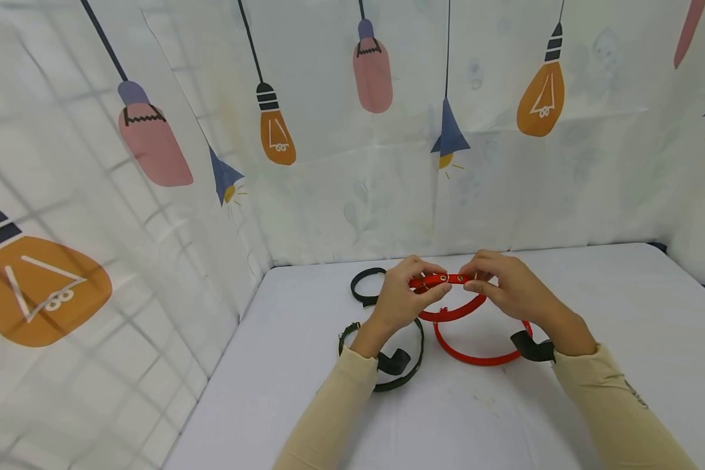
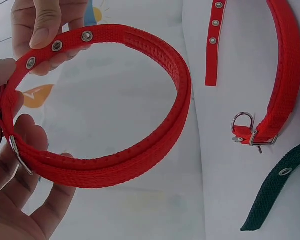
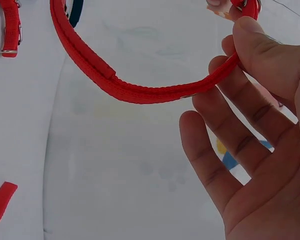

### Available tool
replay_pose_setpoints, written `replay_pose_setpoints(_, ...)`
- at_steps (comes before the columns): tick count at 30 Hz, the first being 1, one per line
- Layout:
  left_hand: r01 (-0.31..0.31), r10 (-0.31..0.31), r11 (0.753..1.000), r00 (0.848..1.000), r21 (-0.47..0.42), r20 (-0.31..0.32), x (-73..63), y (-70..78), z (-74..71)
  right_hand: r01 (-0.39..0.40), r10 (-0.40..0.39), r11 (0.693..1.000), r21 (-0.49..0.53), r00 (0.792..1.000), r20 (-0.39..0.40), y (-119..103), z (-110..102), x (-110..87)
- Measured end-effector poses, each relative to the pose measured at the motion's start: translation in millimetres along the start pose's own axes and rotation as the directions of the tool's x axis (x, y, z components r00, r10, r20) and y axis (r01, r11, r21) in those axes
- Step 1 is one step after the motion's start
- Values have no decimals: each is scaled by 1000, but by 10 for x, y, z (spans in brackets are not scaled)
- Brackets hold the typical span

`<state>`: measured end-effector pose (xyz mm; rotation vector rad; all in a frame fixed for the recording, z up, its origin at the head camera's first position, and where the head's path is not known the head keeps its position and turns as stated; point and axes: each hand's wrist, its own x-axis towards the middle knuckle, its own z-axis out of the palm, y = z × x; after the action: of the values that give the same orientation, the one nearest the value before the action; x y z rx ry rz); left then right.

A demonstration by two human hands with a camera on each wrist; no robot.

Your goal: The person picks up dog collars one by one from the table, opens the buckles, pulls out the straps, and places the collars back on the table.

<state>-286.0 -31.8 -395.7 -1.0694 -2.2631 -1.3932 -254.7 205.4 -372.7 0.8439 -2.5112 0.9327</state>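
Raised over the table, a red collar (image 2: 162,150) with metal eyelets and a buckle is bent into a loop between both hands. My left hand (image 1: 396,297) pinches it at the buckle (image 2: 21,156); the strap appears threaded there, though fingers partly hide it. On the eyelet end, my right hand (image 1: 508,287) grips the strap between thumb and index finger, its other fingers extended below in the right wrist view. A second red collar (image 1: 483,360) lies on the table under the hands, its buckle undone in the left wrist view.
A dark green collar (image 1: 396,385) lies left of the second red one, partly behind the left forearm. Farther back is a black looped strap (image 1: 358,289). The white table (image 1: 258,391) meets a cloth backdrop (image 1: 341,196) printed with lamps behind and at left.
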Motion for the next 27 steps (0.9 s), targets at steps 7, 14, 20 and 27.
replay_pose_setpoints(7,-9,10,999,1000,-36,13,0,19,9,25,-25,1000,-3,1000,-8,-8,10,4)
replay_pose_setpoints(14,58,-60,994,998,-89,-24,-2,34,-49,16,-16,1000,5,999,-35,7,-54,-11)
replay_pose_setpoints(20,79,-82,993,996,-87,-30,3,30,-96,27,-27,1000,4,998,-60,56,-96,-20)
replay_pose_setpoints(27,140,-140,982,990,-127,12,6,7,-102,-1,-2,999,-37,997,-73,106,-111,-37)
